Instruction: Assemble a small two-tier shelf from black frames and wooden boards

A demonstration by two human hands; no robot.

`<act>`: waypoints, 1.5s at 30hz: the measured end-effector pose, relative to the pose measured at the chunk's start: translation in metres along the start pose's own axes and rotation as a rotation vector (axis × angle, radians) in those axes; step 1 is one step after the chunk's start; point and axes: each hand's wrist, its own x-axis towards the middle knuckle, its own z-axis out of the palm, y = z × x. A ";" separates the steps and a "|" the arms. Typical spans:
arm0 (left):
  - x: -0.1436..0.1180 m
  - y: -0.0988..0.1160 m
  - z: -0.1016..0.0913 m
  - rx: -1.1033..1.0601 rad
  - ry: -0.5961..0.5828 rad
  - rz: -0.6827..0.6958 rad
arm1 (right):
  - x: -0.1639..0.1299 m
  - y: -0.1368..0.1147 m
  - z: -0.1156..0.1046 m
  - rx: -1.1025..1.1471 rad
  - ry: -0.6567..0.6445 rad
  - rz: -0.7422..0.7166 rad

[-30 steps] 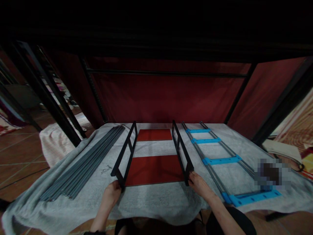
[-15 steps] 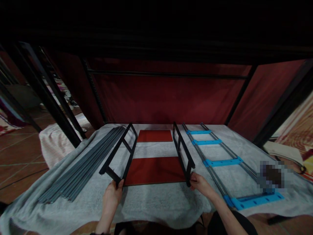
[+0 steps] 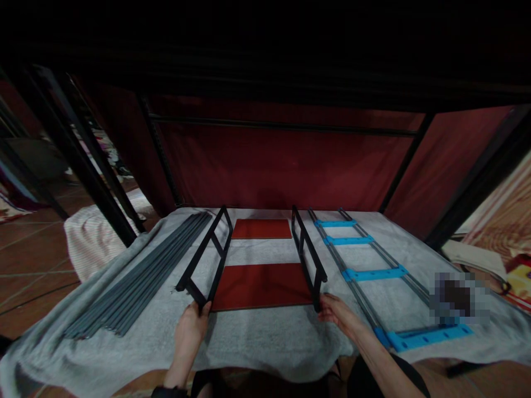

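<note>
A pixelated patch (image 3: 456, 298) on the right of the grey cloth (image 3: 265, 342) blots out whatever sits there, so it can't be made out. The top of the view is swallowed by darkness, and nothing up there can be told apart. Both forearms get cut off by the bottom edge, and the tiny bits beside the grey rods (image 3: 136, 282) are too small to be identified.
</note>
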 end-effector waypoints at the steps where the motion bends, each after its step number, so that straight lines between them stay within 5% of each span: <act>1: 0.000 0.000 0.000 -0.004 0.000 -0.002 | 0.001 0.000 0.002 0.019 0.012 0.010; 9: -0.003 0.003 -0.001 -0.016 0.011 -0.005 | 0.003 0.000 0.012 -0.049 0.077 0.038; 22: -0.010 0.008 0.001 0.029 -0.001 -0.004 | 0.016 0.016 -0.003 -0.311 0.082 -0.009; 35: -0.009 -0.002 0.001 -0.082 -0.119 0.008 | 0.017 0.019 -0.014 -1.317 0.199 -0.318; 45: -0.002 -0.013 0.002 -0.255 -0.200 0.045 | 0.029 0.015 -0.022 -1.182 0.231 -0.289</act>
